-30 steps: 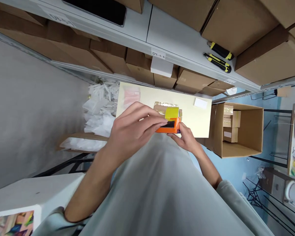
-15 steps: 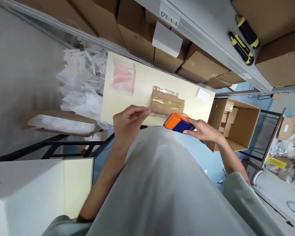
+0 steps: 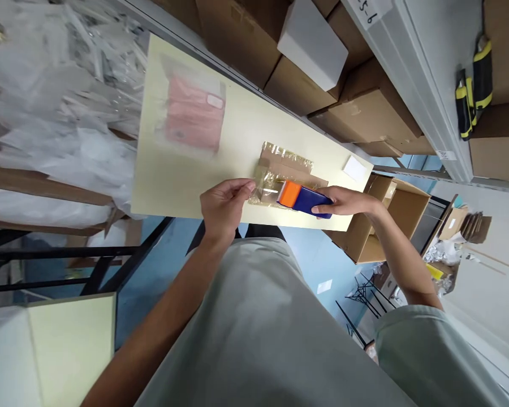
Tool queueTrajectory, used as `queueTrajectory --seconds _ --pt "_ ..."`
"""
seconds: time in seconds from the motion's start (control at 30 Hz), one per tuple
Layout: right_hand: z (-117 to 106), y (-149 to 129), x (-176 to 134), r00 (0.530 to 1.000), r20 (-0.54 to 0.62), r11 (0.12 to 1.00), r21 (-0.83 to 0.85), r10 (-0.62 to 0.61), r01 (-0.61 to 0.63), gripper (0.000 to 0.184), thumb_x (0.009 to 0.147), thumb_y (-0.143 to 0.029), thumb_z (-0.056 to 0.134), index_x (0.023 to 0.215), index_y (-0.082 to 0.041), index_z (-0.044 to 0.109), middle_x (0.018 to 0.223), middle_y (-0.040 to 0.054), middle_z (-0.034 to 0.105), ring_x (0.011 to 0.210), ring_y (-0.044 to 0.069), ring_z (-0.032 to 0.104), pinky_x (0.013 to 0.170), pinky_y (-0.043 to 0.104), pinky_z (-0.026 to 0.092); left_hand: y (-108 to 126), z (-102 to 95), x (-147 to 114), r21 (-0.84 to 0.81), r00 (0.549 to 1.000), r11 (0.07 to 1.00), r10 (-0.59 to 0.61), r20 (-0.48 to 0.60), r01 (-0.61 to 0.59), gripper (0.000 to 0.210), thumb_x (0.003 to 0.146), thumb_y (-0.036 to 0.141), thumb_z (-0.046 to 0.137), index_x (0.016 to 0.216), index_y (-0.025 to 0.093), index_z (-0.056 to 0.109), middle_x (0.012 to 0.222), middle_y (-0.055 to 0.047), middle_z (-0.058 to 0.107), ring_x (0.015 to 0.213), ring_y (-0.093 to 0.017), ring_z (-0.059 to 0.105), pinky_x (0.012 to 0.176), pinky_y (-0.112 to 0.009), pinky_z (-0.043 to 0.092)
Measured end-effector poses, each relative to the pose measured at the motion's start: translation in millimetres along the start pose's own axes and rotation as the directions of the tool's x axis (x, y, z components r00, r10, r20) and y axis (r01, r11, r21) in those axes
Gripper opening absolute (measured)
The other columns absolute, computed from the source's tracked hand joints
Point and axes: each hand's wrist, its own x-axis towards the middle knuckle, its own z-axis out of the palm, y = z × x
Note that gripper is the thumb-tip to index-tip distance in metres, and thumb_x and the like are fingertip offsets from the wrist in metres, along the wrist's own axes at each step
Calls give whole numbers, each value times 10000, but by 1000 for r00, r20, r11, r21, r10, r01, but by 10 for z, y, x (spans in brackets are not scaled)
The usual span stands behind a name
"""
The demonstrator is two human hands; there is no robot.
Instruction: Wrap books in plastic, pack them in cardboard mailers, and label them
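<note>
A small cardboard box (image 3: 288,168) with shiny clear-yellow packing tape over its sides lies near the table's front edge. My right hand (image 3: 343,202) grips an orange and blue tape dispenser (image 3: 307,199), whose orange end is over the near side of the box. Thumb and fingertips of my left hand (image 3: 224,206) are pinched together at the box's left end, on the loose end of a strip of packing tape (image 3: 261,195). The strip reaches toward the dispenser, though its exact edges are hard to make out.
A pink item in a clear bag (image 3: 195,113) and a white card (image 3: 354,168) lie on the cream table (image 3: 173,195). To the right stands an open carton (image 3: 367,226). Cardboard boxes (image 3: 297,85) line the back, and crumpled white packing (image 3: 68,113) is heaped at left.
The dispenser has come down and slightly left, now over the near side of the box. My left hand keeps its pinch at the box's left end. The camera view has shifted and turned.
</note>
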Motion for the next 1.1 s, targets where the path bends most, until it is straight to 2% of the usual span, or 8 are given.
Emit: queueTrajectory --seconds 0.27,0.43,0.5,0.63,0.73,0.8,0.9,1.1 --pt "4 -99 99 996 -31 993 85 86 -83 473 958 -636 798 1060 -186 697 918 35 802 776 152 727 661 261 568 -257 73 355 -59 998 998 -34 44 36 260 771 432 879 893 207 837 845 -51 814 804 -199 748 805 -334 637" --pt "23 -141 118 991 -64 991 80 116 -110 467 949 -629 806 1066 -190 699 911 21 797 755 145 717 643 257 553 -430 170 474 -30 986 997 -67 153 73 282 826 445 853 939 189 822 958 -81 832 937 -221 777 872 -323 629" --pt "32 -164 121 991 -68 990 78 119 -114 467 952 -627 801 1081 -188 704 916 23 797 757 148 717 642 264 554 -450 168 473 22 983 999 -35 178 32 296 869 458 836 996 191 815 1065 -104 825 959 -216 771 837 -305 623" --pt "48 -175 129 996 -50 995 73 77 -73 436 977 -618 777 1019 -189 711 868 22 785 741 149 704 629 269 551 -322 95 421 161 989 979 106 102 -122 373 868 405 875 1173 214 780 1307 -135 759 902 -183 734 749 -288 608" --pt "60 -138 139 998 -50 998 55 32 -29 418 992 -609 766 999 -194 715 855 20 787 727 147 696 639 273 562 -131 73 338 234 967 943 209 145 -239 249 939 391 811 1112 213 795 1083 -85 803 845 -186 733 806 -316 617" --pt "65 -103 142 999 -49 999 35 14 -12 409 1007 -603 750 995 -196 714 857 27 792 714 151 694 638 284 567 -35 113 278 258 962 935 198 190 -244 208 927 390 826 1029 209 802 950 -56 805 809 -193 746 817 -326 624" --pt "64 -53 138 999 -48 1000 21 -11 12 401 1019 -591 730 962 -194 711 852 39 793 703 161 698 628 298 568 3 217 223 267 967 941 154 202 -205 163 875 321 861 977 206 806 961 -54 817 841 -206 784 832 -329 644" --pt "64 150 221 991 -63 990 56 -122 126 367 982 -557 801 966 -195 744 829 26 790 734 177 717 673 305 590 -72 321 233 360 972 905 185 146 -227 115 887 296 801 947 224 866 1003 -48 820 902 -210 806 874 -313 653"
